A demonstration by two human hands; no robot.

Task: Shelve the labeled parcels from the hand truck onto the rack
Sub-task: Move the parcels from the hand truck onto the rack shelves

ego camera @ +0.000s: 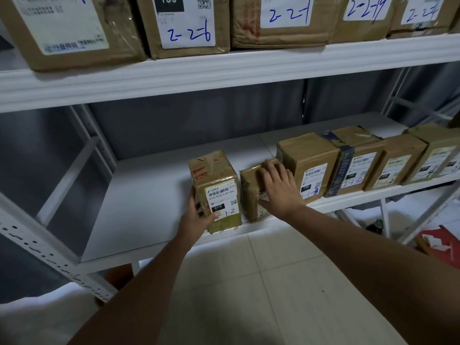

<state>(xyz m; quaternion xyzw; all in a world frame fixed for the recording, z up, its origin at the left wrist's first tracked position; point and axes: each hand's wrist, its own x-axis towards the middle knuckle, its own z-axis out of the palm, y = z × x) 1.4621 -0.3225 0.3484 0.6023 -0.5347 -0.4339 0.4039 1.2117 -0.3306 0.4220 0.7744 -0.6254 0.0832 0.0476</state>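
Observation:
A small brown parcel (214,180) with a white label reading 2-1-2 stands at the front of the lower white shelf (154,195). My left hand (199,215) grips its lower left corner, thumb across the label. Just to its right lies a lower brown parcel (250,195). My right hand (278,185) rests on top of that one, fingers spread flat over it and hiding most of its top. The hand truck is out of view.
To the right, a row of several labeled brown parcels (308,160) lines the lower shelf front. The upper shelf (224,68) carries larger boxes marked 2-2-6 (186,23) and similar. A slotted rack post (49,255) stands at left; a red item (440,242) lies on the tiled floor.

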